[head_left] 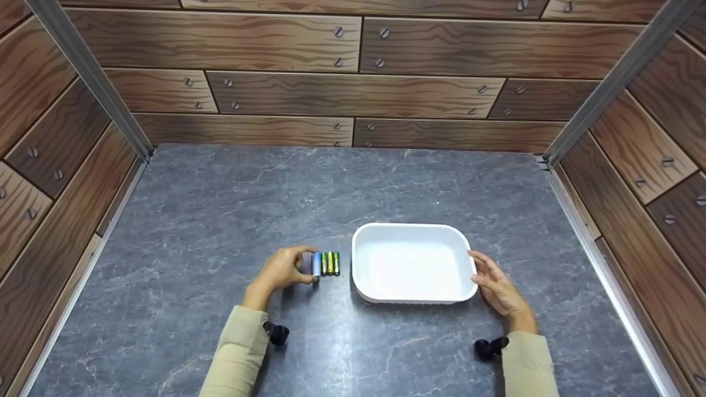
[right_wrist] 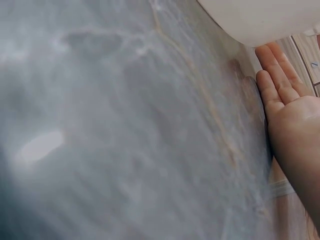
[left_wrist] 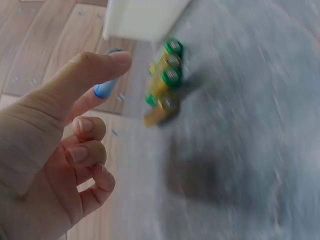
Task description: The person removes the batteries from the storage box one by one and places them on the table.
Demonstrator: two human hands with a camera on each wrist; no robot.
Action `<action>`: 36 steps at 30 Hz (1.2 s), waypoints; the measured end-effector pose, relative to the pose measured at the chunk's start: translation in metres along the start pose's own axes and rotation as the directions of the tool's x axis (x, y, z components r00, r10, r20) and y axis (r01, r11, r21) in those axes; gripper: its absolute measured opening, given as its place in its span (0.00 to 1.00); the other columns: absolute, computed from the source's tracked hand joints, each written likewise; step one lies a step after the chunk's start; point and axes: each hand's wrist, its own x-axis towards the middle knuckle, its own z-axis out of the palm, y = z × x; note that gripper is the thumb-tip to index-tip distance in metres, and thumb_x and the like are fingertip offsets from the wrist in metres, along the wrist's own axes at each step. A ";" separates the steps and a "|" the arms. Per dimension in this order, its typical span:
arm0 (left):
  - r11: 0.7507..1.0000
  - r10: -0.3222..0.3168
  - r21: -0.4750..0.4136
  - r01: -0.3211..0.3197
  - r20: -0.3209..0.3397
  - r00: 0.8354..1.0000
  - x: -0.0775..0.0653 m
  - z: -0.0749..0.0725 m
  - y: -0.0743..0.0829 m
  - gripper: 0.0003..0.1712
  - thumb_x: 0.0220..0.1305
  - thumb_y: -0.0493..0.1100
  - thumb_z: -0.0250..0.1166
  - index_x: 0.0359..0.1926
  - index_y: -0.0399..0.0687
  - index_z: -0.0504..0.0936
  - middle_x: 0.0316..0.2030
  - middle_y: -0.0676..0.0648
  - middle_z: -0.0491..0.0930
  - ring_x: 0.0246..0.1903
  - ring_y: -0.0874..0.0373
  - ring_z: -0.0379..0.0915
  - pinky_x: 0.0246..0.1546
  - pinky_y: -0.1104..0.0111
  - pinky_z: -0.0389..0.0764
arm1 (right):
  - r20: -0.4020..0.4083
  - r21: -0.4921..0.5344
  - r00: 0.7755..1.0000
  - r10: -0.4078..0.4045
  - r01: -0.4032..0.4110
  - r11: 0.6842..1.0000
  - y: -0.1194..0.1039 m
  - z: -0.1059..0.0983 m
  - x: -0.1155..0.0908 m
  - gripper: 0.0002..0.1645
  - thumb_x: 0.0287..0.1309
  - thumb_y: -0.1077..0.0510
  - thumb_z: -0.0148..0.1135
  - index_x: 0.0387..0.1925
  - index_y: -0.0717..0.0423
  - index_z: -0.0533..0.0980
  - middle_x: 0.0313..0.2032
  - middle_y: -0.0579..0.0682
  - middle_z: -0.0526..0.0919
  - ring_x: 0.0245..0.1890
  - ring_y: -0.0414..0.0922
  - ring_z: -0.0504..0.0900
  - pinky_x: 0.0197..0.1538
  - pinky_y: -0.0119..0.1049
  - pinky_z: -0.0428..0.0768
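Observation:
My left hand [head_left: 280, 269] pinches a blue battery [head_left: 316, 264] between thumb and index finger. In the left wrist view the blue battery [left_wrist: 106, 88] is tilted and partly hidden by the thumb, while the other fingers curl loosely. Several green and gold batteries [head_left: 330, 263] lie side by side just right of it; the left wrist view shows them blurred, with a brownish-gold battery [left_wrist: 162, 111] at the near end. At the right end of a white plastic tub [head_left: 413, 302], my right hand [head_left: 501, 288] touches the rim with nearly straight fingers. Nothing lies inside the tub.
The grey marbled tabletop [head_left: 248, 193] lies under everything. Wood-patterned walls [head_left: 353, 94] enclose it at the back and both sides, with metal rails [head_left: 612, 292] along the edges. The tub stands right of the batteries, a small gap between them.

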 end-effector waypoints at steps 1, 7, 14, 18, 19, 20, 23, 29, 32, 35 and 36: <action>1.000 -0.012 0.002 0.012 -0.005 1.000 0.000 0.000 -0.004 0.32 0.42 0.41 0.78 0.54 0.52 0.81 0.23 0.45 0.74 0.21 0.63 0.59 0.24 0.73 0.61 | 0.005 0.000 1.000 -0.007 0.007 1.000 0.000 0.000 0.000 0.32 0.62 0.74 0.46 0.59 0.40 0.69 0.55 0.34 0.77 0.55 0.31 0.76 0.57 0.23 0.73; 0.998 -0.055 -0.008 0.055 0.000 0.999 -0.001 0.001 -0.019 0.32 0.40 0.40 0.78 0.52 0.51 0.81 0.20 0.51 0.69 0.21 0.63 0.59 0.23 0.73 0.60 | 0.039 0.018 0.999 -0.037 0.037 0.999 0.002 -0.002 -0.002 0.32 0.61 0.75 0.45 0.59 0.42 0.68 0.55 0.36 0.77 0.55 0.32 0.76 0.56 0.25 0.74; 0.995 -0.099 -0.011 0.099 0.006 0.995 0.001 0.002 -0.024 0.33 0.39 0.39 0.78 0.52 0.53 0.82 0.21 0.52 0.69 0.22 0.62 0.59 0.24 0.73 0.61 | 0.023 0.018 0.999 -0.025 0.025 1.000 0.001 -0.001 -0.002 0.31 0.61 0.74 0.47 0.59 0.42 0.69 0.55 0.36 0.77 0.54 0.32 0.76 0.56 0.25 0.74; 0.991 -0.135 0.015 0.135 0.015 0.991 0.001 0.002 -0.024 0.33 0.40 0.38 0.78 0.53 0.54 0.81 0.23 0.51 0.70 0.22 0.61 0.60 0.24 0.72 0.62 | 0.004 0.016 0.999 -0.033 0.033 0.999 -0.002 0.000 0.000 0.29 0.63 0.74 0.45 0.58 0.44 0.70 0.54 0.37 0.79 0.54 0.32 0.77 0.56 0.25 0.74; 0.990 -0.138 0.022 0.138 0.011 0.990 0.002 0.003 -0.024 0.33 0.39 0.39 0.78 0.53 0.54 0.81 0.23 0.51 0.70 0.22 0.61 0.60 0.24 0.72 0.62 | -0.011 0.009 0.999 -0.036 0.036 0.999 -0.004 0.001 0.001 0.29 0.64 0.73 0.45 0.58 0.44 0.70 0.54 0.37 0.79 0.53 0.32 0.78 0.55 0.25 0.74; 0.989 -0.144 0.026 0.143 0.012 0.990 0.002 0.003 -0.024 0.34 0.40 0.39 0.78 0.53 0.55 0.81 0.23 0.51 0.71 0.22 0.61 0.60 0.24 0.72 0.62 | -0.033 -0.001 0.999 -0.038 0.038 0.999 -0.006 0.003 0.002 0.27 0.65 0.72 0.44 0.58 0.44 0.71 0.53 0.37 0.80 0.53 0.32 0.78 0.55 0.25 0.74; 0.988 -0.150 0.038 0.149 0.009 0.989 0.003 0.003 -0.025 0.34 0.40 0.39 0.78 0.54 0.55 0.81 0.23 0.52 0.70 0.22 0.61 0.61 0.24 0.71 0.62 | -0.150 -0.077 0.988 -0.039 0.028 0.997 -0.019 0.011 0.009 0.21 0.68 0.68 0.46 0.58 0.52 0.71 0.49 0.36 0.82 0.50 0.31 0.79 0.54 0.24 0.75; 0.988 -0.144 0.065 0.143 0.008 0.990 0.004 0.002 -0.022 0.37 0.42 0.43 0.78 0.57 0.54 0.79 0.23 0.53 0.70 0.23 0.61 0.61 0.25 0.70 0.62 | -0.422 -0.418 0.901 -0.095 -0.101 0.903 -0.056 0.043 0.025 0.25 0.67 0.58 0.55 0.59 0.69 0.69 0.40 0.29 0.82 0.42 0.23 0.77 0.49 0.18 0.73; 0.986 -0.110 0.122 0.117 -0.059 0.992 0.002 -0.002 -0.012 0.38 0.44 0.48 0.78 0.60 0.52 0.77 0.26 0.50 0.74 0.26 0.59 0.66 0.28 0.67 0.69 | -0.431 -0.597 0.878 -0.208 -0.105 0.795 -0.068 0.063 0.032 0.23 0.64 0.58 0.59 0.57 0.67 0.73 0.46 0.45 0.83 0.45 0.29 0.76 0.54 0.23 0.71; 0.964 -0.017 0.258 0.070 -0.202 0.979 0.001 -0.008 0.005 0.36 0.51 0.55 0.73 0.61 0.53 0.76 0.41 0.44 0.80 0.40 0.50 0.76 0.41 0.56 0.78 | -0.345 -0.776 0.869 -0.354 -0.051 0.629 -0.076 0.082 0.039 0.23 0.59 0.57 0.64 0.54 0.65 0.76 0.54 0.63 0.78 0.54 0.47 0.77 0.63 0.41 0.69; 0.947 0.020 0.314 0.061 -0.250 0.968 0.002 -0.010 0.012 0.35 0.54 0.58 0.69 0.62 0.54 0.74 0.47 0.42 0.80 0.48 0.47 0.76 0.47 0.51 0.78 | -0.307 -0.828 0.868 -0.390 -0.041 0.559 -0.078 0.089 0.041 0.24 0.58 0.56 0.65 0.54 0.63 0.76 0.56 0.64 0.77 0.57 0.53 0.74 0.65 0.47 0.67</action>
